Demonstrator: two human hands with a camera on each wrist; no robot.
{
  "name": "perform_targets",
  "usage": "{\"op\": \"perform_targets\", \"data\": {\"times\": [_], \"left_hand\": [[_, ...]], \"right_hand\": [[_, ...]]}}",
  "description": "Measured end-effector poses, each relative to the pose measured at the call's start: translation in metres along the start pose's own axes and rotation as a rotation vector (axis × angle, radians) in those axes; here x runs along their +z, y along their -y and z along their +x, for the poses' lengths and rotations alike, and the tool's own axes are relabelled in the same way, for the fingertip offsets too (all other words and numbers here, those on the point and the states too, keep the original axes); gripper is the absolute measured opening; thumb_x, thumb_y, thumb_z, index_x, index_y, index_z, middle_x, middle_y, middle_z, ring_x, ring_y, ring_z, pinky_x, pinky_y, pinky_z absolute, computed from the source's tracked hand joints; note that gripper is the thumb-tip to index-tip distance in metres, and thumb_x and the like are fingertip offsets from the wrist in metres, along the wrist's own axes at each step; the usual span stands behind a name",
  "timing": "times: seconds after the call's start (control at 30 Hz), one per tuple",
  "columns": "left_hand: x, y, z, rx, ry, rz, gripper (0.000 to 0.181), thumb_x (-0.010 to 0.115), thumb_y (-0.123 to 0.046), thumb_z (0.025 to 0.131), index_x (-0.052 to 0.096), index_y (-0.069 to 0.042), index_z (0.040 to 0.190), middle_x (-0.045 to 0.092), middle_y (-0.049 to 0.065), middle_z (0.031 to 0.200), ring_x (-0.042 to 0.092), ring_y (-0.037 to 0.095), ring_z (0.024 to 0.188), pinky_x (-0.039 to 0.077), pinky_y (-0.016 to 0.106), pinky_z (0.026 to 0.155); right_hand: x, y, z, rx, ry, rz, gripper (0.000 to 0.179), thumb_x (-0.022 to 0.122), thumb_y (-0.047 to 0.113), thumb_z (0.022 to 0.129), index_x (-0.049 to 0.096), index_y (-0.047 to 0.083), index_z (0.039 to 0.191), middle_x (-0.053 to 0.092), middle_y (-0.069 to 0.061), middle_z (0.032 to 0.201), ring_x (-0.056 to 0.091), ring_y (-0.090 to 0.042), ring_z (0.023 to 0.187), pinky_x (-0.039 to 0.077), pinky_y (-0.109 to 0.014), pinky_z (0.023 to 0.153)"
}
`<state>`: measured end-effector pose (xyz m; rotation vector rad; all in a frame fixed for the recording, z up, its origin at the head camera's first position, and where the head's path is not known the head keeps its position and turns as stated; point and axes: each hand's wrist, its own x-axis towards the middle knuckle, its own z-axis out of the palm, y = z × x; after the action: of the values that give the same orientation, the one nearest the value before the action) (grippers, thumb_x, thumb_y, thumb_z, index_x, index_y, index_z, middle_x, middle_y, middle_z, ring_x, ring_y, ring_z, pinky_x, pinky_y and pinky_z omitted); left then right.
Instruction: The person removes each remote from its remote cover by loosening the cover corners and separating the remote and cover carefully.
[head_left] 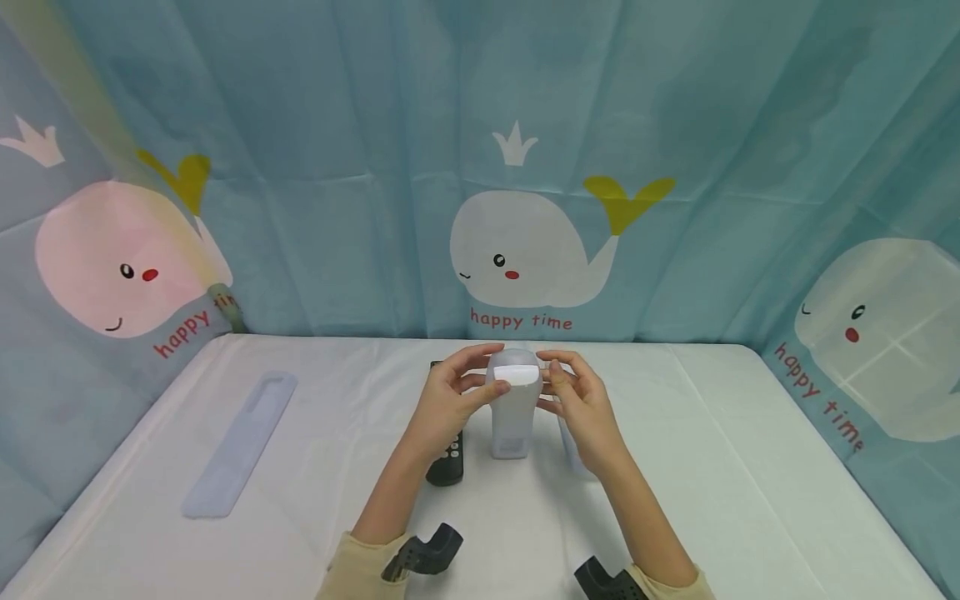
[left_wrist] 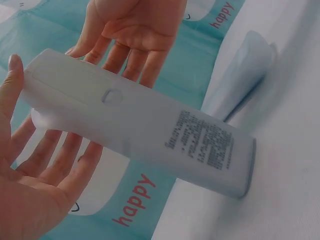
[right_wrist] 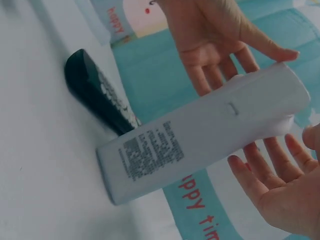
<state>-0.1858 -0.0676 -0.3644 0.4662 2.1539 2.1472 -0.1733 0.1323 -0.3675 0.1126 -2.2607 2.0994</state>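
Note:
A white remote control (left_wrist: 130, 120) in a translucent cover stands upright over the table, its rounded end up. Fine print shows on one face in both wrist views. My left hand (head_left: 447, 400) grips its upper part, thumb on the near face and fingers along the side and behind. On the other side, my right hand (head_left: 588, 412) has its fingers loosely bent, with fingertips right at the remote's upper edge. The right thumb stands off the face in the right wrist view. A black remote (right_wrist: 97, 90) lies behind the left hand, partly hidden.
At the left of the white table (head_left: 750, 500) lies a flat, translucent, long cover (head_left: 240, 450). Partly hidden by the right hand is a pale bluish long piece (left_wrist: 242, 70). A blue curtain (head_left: 375, 250) with whale prints closes off the back and sides.

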Motion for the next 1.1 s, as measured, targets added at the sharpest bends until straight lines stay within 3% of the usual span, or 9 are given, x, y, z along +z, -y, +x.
{"op": "perform_targets", "data": {"times": [0.17, 0.3, 0.57, 0.77, 1.1], "left_hand": [[-0.002, 0.004, -0.001, -0.032, -0.013, 0.051, 0.067, 0.084, -0.004, 0.09, 0.058, -0.015, 0.151, 0.069, 0.013, 0.127, 0.072, 0.026, 0.108, 0.06, 0.043, 0.096], [-0.004, 0.01, -0.003, -0.037, -0.028, 0.11, 0.072, 0.086, -0.002, 0.087, 0.056, -0.013, 0.151, 0.072, 0.014, 0.121, 0.073, 0.028, 0.105, 0.061, 0.044, 0.092], [-0.005, 0.026, -0.006, -0.034, -0.007, 0.205, 0.043, 0.087, -0.007, 0.087, 0.073, -0.004, 0.127, 0.074, 0.013, 0.12, 0.074, 0.029, 0.105, 0.062, 0.044, 0.09], [0.0, 0.034, -0.007, -0.018, -0.064, 0.24, 0.037, 0.089, -0.007, 0.084, 0.076, -0.004, 0.118, 0.076, 0.01, 0.114, 0.075, 0.029, 0.102, 0.062, 0.046, 0.091], [0.002, 0.042, -0.006, 0.025, -0.102, 0.206, 0.034, 0.087, -0.004, 0.085, 0.076, -0.003, 0.117, 0.076, 0.012, 0.109, 0.074, 0.031, 0.102, 0.059, 0.05, 0.097]], "right_hand": [[-0.004, -0.006, -0.002, 0.011, 0.039, -0.031, 0.033, 0.049, 0.025, 0.114, 0.057, 0.007, 0.141, 0.069, -0.019, 0.129, 0.071, -0.029, 0.112, 0.058, -0.049, 0.102], [-0.003, -0.01, -0.002, 0.007, 0.056, -0.04, 0.033, 0.049, 0.022, 0.114, 0.055, 0.006, 0.142, 0.067, -0.021, 0.135, 0.069, -0.029, 0.115, 0.058, -0.049, 0.103], [-0.001, -0.02, -0.002, -0.008, 0.061, -0.033, 0.033, 0.047, 0.018, 0.114, 0.055, -0.001, 0.139, 0.064, -0.023, 0.137, 0.068, -0.023, 0.112, 0.058, -0.048, 0.102], [-0.006, -0.031, 0.001, -0.015, 0.095, 0.007, 0.032, 0.056, 0.008, 0.109, 0.053, -0.005, 0.139, 0.067, -0.02, 0.13, 0.068, -0.012, 0.109, 0.06, -0.038, 0.097], [-0.01, -0.041, 0.003, -0.033, 0.152, -0.048, 0.053, 0.073, 0.002, 0.097, 0.054, 0.003, 0.146, 0.063, -0.023, 0.139, 0.067, -0.028, 0.12, 0.058, -0.029, 0.096]]}}
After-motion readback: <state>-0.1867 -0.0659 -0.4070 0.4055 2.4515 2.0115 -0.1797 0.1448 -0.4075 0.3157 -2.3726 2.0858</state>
